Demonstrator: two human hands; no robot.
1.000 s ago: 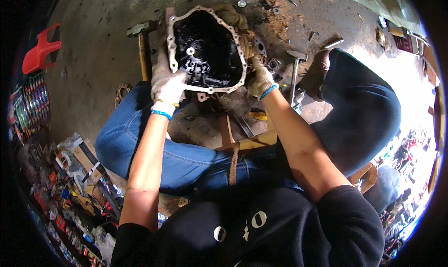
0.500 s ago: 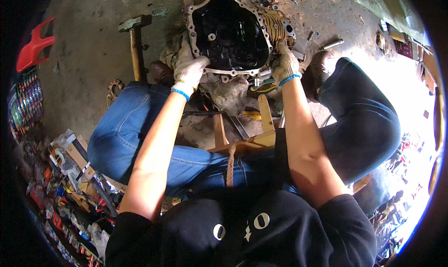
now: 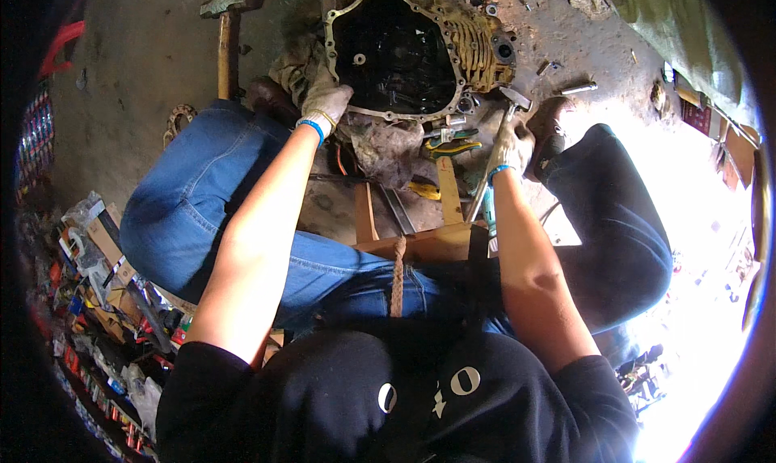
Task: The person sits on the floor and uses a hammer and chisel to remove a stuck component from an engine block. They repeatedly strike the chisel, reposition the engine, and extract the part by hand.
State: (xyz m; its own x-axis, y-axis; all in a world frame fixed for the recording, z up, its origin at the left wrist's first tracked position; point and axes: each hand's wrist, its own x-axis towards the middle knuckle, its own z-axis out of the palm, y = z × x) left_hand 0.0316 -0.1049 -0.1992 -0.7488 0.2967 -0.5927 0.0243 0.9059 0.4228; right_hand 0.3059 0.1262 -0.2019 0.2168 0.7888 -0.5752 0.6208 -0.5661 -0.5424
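Observation:
An engine casing (image 3: 333, 54), hollow and oily black inside with a bolt-holed rim, lies on the floor before me with its finned side (image 3: 478, 50) to the right. My left hand (image 3: 326, 105), in a pale work glove, is closed on the casing's near-left rim; some fingers are hidden. My gloved right hand (image 3: 511, 146) is closed round the handle of a small hammer (image 3: 515, 99), right of the casing. The hammer's metal head points away from me. Beneath the casing's near edge lies a grimy rag (image 3: 388, 152).
A large wooden-handled hammer (image 3: 227, 54) lies at the left. Green-and-yellow pliers (image 3: 454, 148) and a metal bar (image 3: 400, 212) are near the wooden stool (image 3: 428, 246). A metal socket tool (image 3: 579, 88) lies at the right. Clutter (image 3: 105, 301) fills the lower left.
My right hand has left the casing's right side, moved right and nearer, and taken hold of the small hammer. The casing looks turned and tilted. My left hand stays on its rim.

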